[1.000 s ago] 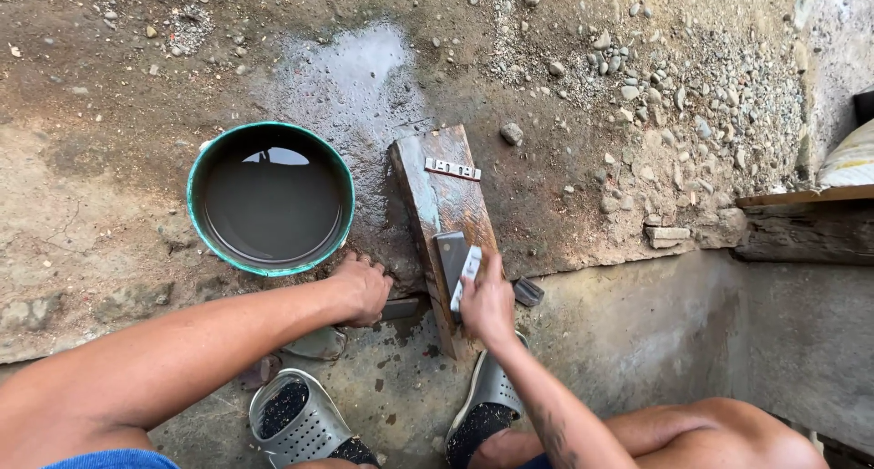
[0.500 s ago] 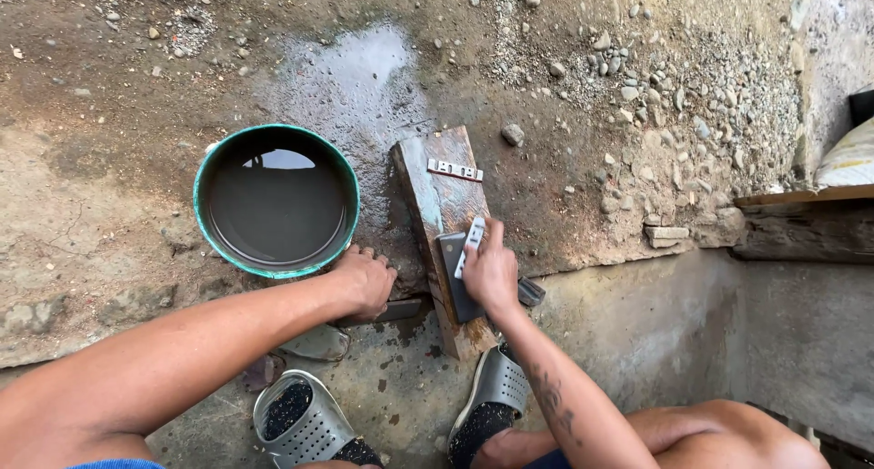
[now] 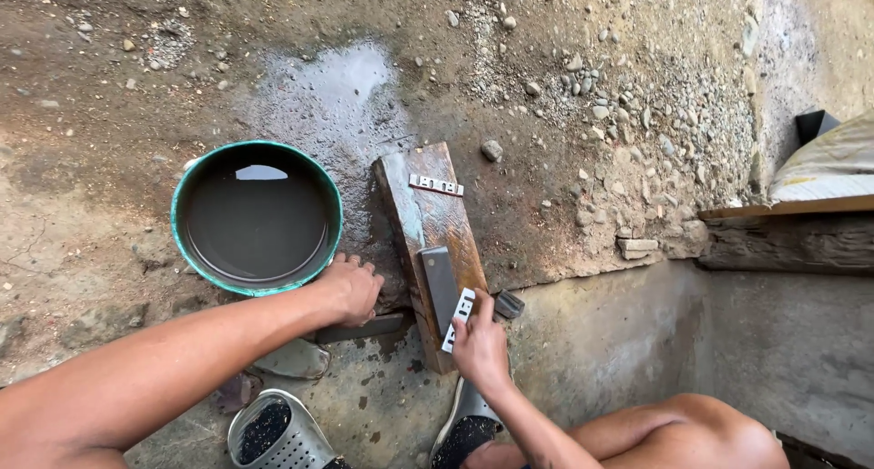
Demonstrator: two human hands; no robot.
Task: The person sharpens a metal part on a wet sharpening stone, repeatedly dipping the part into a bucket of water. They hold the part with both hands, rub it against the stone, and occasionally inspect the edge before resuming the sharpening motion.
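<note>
A wet wooden plank [image 3: 431, 216] lies on the dirt, with a dark grey sharpening stone [image 3: 439, 282] set on its near half. My right hand [image 3: 479, 343] grips a small flat metal blade [image 3: 458, 320] and holds it against the stone's near right edge. A second flat metal blade [image 3: 435, 186] lies across the plank's far end. My left hand [image 3: 350, 289] rests on the ground left of the plank, fingers spread, just beside the green basin [image 3: 257, 216] of murky water.
A wet patch [image 3: 332, 91] darkens the dirt beyond the plank. Loose stones and gravel [image 3: 628, 114] spread to the right. A concrete step [image 3: 619, 341] drops below. My feet wear grey perforated sandals [image 3: 273, 433]. A wooden ledge [image 3: 792, 209] stands at right.
My right hand has drawn the blade back along the stone toward me. My left hand has stayed on the ground by the basin.
</note>
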